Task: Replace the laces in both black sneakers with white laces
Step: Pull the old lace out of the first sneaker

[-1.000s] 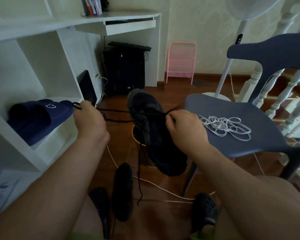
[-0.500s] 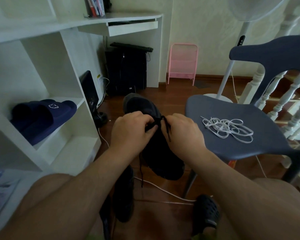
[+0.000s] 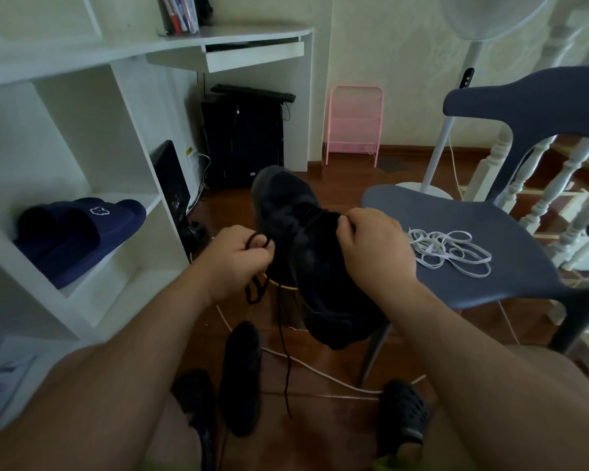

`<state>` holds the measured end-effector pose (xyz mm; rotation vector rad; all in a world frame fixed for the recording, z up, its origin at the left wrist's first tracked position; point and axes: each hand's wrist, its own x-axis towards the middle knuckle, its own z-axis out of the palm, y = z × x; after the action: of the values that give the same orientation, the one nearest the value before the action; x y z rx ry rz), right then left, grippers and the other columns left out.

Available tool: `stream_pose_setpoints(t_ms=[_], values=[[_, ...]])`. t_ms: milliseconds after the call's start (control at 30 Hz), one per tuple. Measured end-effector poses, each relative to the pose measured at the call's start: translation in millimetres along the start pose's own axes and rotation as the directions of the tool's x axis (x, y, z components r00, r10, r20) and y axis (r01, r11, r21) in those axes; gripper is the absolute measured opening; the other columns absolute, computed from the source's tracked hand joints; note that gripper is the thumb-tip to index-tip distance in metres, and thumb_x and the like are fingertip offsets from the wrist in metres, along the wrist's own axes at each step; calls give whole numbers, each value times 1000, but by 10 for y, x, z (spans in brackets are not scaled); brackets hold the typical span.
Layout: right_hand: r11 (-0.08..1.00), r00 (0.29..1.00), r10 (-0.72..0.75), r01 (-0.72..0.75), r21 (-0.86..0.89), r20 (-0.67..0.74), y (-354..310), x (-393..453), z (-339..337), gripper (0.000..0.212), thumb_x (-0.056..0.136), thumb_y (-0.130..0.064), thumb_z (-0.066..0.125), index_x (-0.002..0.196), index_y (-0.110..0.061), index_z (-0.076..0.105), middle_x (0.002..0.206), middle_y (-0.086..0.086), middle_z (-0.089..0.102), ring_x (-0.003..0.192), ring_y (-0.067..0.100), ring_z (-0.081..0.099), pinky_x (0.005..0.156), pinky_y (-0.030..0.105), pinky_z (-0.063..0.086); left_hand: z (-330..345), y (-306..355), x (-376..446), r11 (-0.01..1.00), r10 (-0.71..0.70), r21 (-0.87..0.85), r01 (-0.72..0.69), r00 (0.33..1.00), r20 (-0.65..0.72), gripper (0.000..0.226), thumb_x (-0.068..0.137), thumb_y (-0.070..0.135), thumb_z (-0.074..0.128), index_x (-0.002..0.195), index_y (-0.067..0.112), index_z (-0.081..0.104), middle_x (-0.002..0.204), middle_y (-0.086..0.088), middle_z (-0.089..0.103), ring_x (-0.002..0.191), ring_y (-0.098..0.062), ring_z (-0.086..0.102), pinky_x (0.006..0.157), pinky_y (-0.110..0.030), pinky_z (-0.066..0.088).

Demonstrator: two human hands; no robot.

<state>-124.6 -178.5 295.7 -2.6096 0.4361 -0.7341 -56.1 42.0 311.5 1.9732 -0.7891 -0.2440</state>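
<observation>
A black sneaker (image 3: 306, 253) is held up in front of me, toe pointing away. My right hand (image 3: 371, 246) grips its right side near the eyelets. My left hand (image 3: 238, 260) is closed on a black lace (image 3: 257, 239), which loops over my fingers and hangs down toward the floor. The second black sneaker (image 3: 242, 375) lies on the wooden floor between my legs. A tangle of white laces (image 3: 449, 248) rests on the seat of the blue-grey chair (image 3: 490, 283) to my right.
A white shelf unit (image 3: 116, 198) stands at left with navy slippers (image 3: 79, 232) in it. A computer tower (image 3: 244, 137) sits under the desk, a pink rack (image 3: 354, 124) by the wall. A white cable (image 3: 320, 368) crosses the floor. White banisters (image 3: 541, 192) stand behind the chair.
My left hand has drawn away to the left from the sneaker's tongue with the black lace looped in it. The right hand stays on the sneaker, which has tilted slightly.
</observation>
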Motion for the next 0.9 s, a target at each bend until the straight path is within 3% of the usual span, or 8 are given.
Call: stream_pose_setpoints(t_ms=[100,200,267,367,500,667,800,900], values=[[999,1000,12,-13,-37,-17,113,53,-80,43,106,-32,46,66,-19,36,70,-1,43,69,28,48,63,37,30,-93,34,3,980,25,-194,-43,995,-93,16,63,15,52,51,22,43,54,6,33,54,-11,34,57,-26,33],[999,999,-41,40,-14,-24,142,11,-87,41,107,-31,47,68,-17,42,70,-1,45,68,26,48,62,36,30,-182,-153,60,992,-125,-10,126,963,-239,26,80,29,55,61,20,40,59,4,35,59,-19,35,62,-43,30],[998,997,-69,70,6,-28,141,-18,-65,39,106,-30,48,70,-15,46,71,1,48,68,26,49,63,36,31,-163,-247,77,920,-290,201,336,930,-227,11,85,41,63,83,33,56,79,8,59,73,-20,56,68,-46,50],[996,999,-53,53,72,7,115,-46,-31,41,105,-26,50,68,-11,49,65,2,49,65,27,49,62,37,32,-32,-236,90,896,-260,273,351,912,-319,60,80,63,71,128,36,47,123,1,56,112,-24,59,93,-48,55],[984,997,-52,42,175,49,-77,-137,56,46,103,-26,52,61,-19,37,60,-2,41,64,28,48,60,37,33,239,-20,97,957,-118,216,193,941,-317,38,92,62,61,86,26,52,75,5,57,71,-19,58,65,-39,47],[986,997,-59,51,157,48,-68,-123,124,43,103,-27,52,62,-19,39,66,0,47,66,28,51,61,39,39,165,-161,143,889,-223,329,317,930,-293,13,92,38,74,96,32,63,87,10,65,87,-15,66,65,-28,45],[941,978,158,-191,280,136,43,6,66,43,103,-28,50,63,-12,46,60,3,50,58,21,47,52,35,32,-2,-137,173,911,-56,343,228,893,-446,9,97,34,71,104,30,75,89,15,68,77,4,59,62,-12,39],[975,970,99,-139,171,223,47,-23,77,31,101,-26,49,74,-11,52,72,6,57,70,28,54,58,37,40,147,-92,127,910,28,392,136,922,-386,20,102,35,64,114,26,77,91,16,70,75,6,57,65,-6,37]])
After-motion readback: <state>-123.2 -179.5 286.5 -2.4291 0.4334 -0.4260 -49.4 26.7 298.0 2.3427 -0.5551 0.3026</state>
